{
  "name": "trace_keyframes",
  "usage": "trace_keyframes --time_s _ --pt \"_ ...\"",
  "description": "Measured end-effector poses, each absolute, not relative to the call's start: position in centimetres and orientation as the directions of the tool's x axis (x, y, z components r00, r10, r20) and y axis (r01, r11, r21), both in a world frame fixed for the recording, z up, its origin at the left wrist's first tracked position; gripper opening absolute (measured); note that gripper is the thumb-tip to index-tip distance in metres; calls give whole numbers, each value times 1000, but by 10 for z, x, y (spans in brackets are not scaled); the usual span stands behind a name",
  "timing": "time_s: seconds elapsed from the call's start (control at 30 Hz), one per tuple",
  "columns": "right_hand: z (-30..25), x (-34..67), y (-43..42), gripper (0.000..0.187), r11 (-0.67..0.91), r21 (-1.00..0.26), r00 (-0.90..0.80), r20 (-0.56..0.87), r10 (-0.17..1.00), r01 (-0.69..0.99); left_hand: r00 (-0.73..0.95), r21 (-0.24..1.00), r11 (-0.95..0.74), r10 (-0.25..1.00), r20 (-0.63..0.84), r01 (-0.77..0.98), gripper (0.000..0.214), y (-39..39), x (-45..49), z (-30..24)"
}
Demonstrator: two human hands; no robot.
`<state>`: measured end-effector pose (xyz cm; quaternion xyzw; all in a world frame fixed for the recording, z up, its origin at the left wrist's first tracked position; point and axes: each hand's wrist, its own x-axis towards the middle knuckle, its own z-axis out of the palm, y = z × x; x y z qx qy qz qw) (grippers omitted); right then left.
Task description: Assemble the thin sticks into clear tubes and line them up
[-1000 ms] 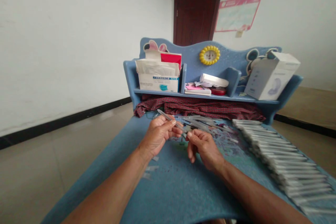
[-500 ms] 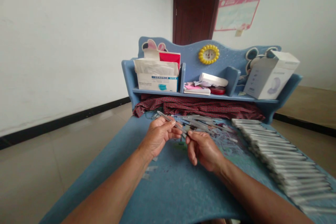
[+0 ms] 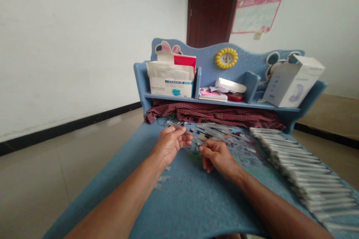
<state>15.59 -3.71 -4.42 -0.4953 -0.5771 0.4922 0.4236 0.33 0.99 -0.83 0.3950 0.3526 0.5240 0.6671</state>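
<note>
And L hand [image 3: 171, 145] has thumb & fingers clamped on a clear pen-like tube [image 3: 174, 124], slanted over the blue table [image 3: 190, 201]! R hand [image 3: 217, 157] curls by its lower end, can't tell if gripping, w/ loose tubes [image 3: 214, 131] just beyond & stacked tubes [image 3: 307, 173] far R.

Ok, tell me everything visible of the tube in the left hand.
The slim, straight tube looks like pale, translucent plastic. It slants over the blue table, far end up-left in view. The left hand grips it around the middle; the right hand is at its near end, where blur hides any contact.
</note>
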Motion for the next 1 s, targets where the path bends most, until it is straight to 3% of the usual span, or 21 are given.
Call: trace_keyframes --time_s 0.13,0.23,0.33,0.47,0.8,1.0 --pt "-44 156 -40 21 165 -888 -195 88 977 429 178 845 175 979 -96 -505 11 12 2 -8" --pt "-40 157 -43 22 330 -629 -283 179 942 704 154 784 202 979 -137 -587 13 16 -1 -8" --pt "-32 156 -47 28 381 -374 -372 99 923 845 160 738 243 970 -182 -630 15 18 -2 -7" --pt "-22 150 -49 35 391 -179 -401 -24 916 903 167 711 255 967 -192 -655 16 17 -2 -4" --pt "-14 141 -45 44 400 41 -395 -99 913 915 202 713 255 966 -160 -653 15 14 -1 0" --pt "-20 150 -41 56 354 14 -353 -12 935 935 210 720 260 965 -160 -644 18 12 -2 2"
